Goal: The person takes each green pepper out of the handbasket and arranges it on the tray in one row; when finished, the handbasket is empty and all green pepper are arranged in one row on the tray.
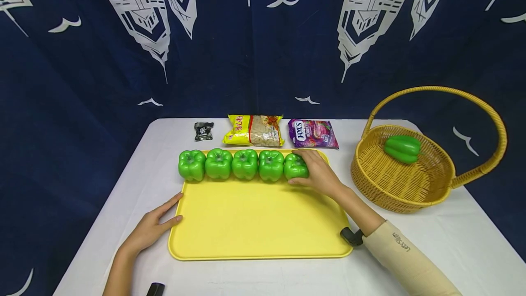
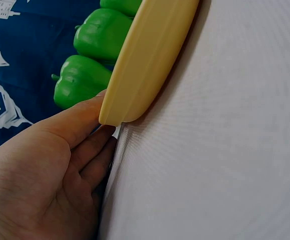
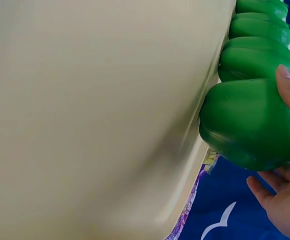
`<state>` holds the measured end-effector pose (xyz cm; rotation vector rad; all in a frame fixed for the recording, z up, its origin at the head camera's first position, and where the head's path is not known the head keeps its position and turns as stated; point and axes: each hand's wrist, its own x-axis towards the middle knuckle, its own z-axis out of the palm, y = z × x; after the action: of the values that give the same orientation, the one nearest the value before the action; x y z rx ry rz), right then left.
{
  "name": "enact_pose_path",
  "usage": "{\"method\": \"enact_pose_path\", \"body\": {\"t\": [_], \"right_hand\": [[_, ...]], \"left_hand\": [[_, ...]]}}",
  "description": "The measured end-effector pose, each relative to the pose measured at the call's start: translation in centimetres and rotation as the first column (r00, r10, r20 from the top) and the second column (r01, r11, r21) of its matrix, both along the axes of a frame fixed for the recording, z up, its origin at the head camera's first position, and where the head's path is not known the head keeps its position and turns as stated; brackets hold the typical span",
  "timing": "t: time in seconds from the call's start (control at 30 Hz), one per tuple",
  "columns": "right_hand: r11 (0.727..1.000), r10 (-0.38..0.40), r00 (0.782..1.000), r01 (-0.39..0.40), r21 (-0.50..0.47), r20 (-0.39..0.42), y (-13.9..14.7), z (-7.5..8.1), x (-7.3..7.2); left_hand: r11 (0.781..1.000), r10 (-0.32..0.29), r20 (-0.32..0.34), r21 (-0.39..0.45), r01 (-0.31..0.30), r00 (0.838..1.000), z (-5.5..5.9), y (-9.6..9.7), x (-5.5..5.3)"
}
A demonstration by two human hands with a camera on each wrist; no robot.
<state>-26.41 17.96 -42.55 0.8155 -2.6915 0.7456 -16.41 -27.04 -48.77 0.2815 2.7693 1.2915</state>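
Note:
Several green bell peppers [image 1: 244, 164] stand side by side in a row along the far side of a yellow tray [image 1: 255, 223]. At the row's right end, my right hand [image 1: 315, 172] holds the last bell pepper [image 3: 250, 125], thumb on one side and fingers on the other. That pepper sits close against its neighbour [image 3: 255, 57]. My left hand [image 1: 149, 229] lies at the tray's left edge, fingers extended and touching the rim [image 2: 145, 60]. In the left wrist view the hand [image 2: 39, 170] meets the tray's corner near two peppers.
A wicker basket [image 1: 370, 186] with a tall handle stands on the right, one green bell pepper [image 1: 402, 149] lying inside. Behind the tray are a small black packet [image 1: 203, 131], a yellow food bag [image 1: 252, 130] and a purple candy bag [image 1: 313, 134] on the white tablecloth [image 1: 135, 177].

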Motion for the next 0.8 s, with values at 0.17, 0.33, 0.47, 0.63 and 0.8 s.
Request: {"method": "enact_pose_path", "body": {"t": [0.17,0.33,0.47,0.63,0.8], "right_hand": [[1.000,0.011,1.000,-0.012,-0.007,-0.029,0.2,0.0,0.2],[0.999,0.006,0.998,-0.010,-0.050,-0.062,0.7,0.4,0.4],[0.998,0.002,0.997,-0.007,-0.068,-0.076,1.7,1.0,0.7],[0.996,-0.017,0.997,0.011,-0.088,-0.075,3.8,2.1,1.3],[0.990,-0.095,0.992,0.086,-0.107,-0.079,7.1,3.3,2.1]], "left_hand": [[1.000,0.000,-0.002,0.004,0.000,1.000,0.0,0.0,0.0],[1.000,-0.001,-0.006,0.004,0.001,1.000,0.0,0.0,0.0],[1.000,0.000,-0.006,-0.001,0.000,1.000,0.0,0.1,0.0],[1.000,-0.005,-0.011,0.001,0.005,1.000,0.1,0.1,-0.1],[1.000,-0.008,-0.014,-0.009,0.008,1.000,0.1,0.0,0.0]]}}
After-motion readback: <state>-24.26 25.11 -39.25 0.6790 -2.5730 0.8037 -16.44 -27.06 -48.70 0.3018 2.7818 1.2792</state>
